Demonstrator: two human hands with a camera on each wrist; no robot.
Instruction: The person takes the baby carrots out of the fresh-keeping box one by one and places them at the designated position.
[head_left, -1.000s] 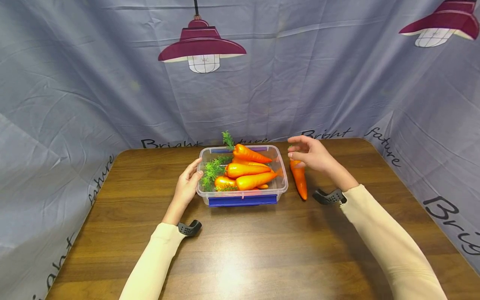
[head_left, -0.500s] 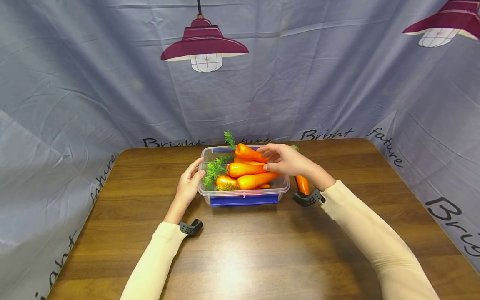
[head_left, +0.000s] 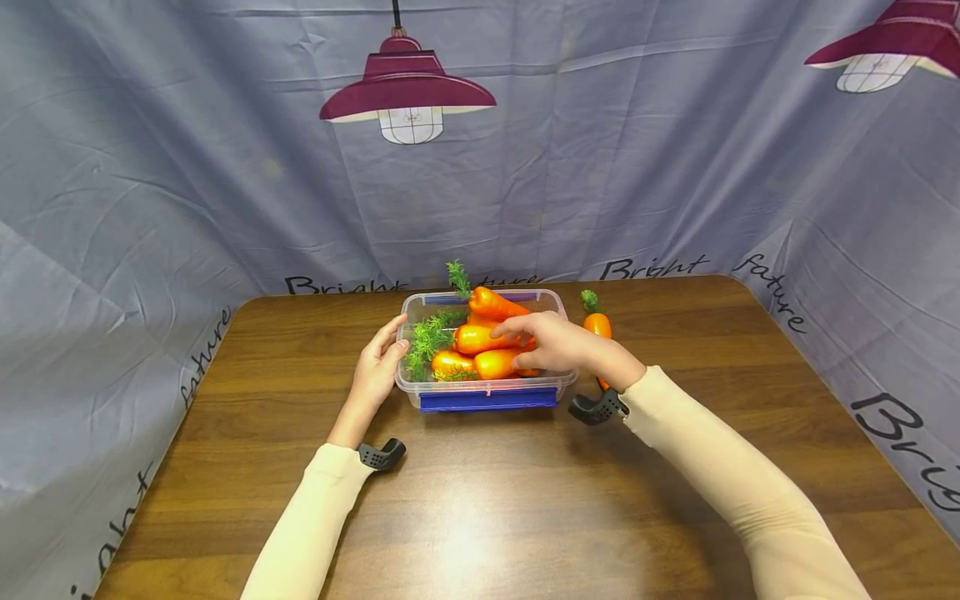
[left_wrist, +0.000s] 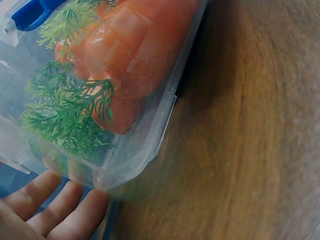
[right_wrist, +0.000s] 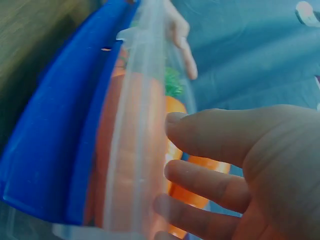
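A clear plastic food container (head_left: 455, 387) with blue clips holds several orange carrots with feathery green tops. At its left end, my left hand (head_left: 378, 360) touches the outside; in the left wrist view its fingertips (left_wrist: 97, 197) meet the clear end wall. Over the right half of the container is my right hand (head_left: 551, 340), fingers and thumb spread apart close above the front carrot (head_left: 491, 364). The right wrist view shows its thumb (right_wrist: 200, 132) apart from the fingers, beside the container's rim. My right hand hides the tips of some carrots.
One more carrot (head_left: 597, 325) lies on the wooden table (head_left: 480, 483) just right of the container, partly behind my right wrist. A grey-blue curtain (head_left: 525, 167) printed with lamps and lettering stands close behind and along both sides of the table.
My right hand has moved left from the loose carrot, over the container's rim, and down among the carrots. My left hand has stayed at the container's left end.
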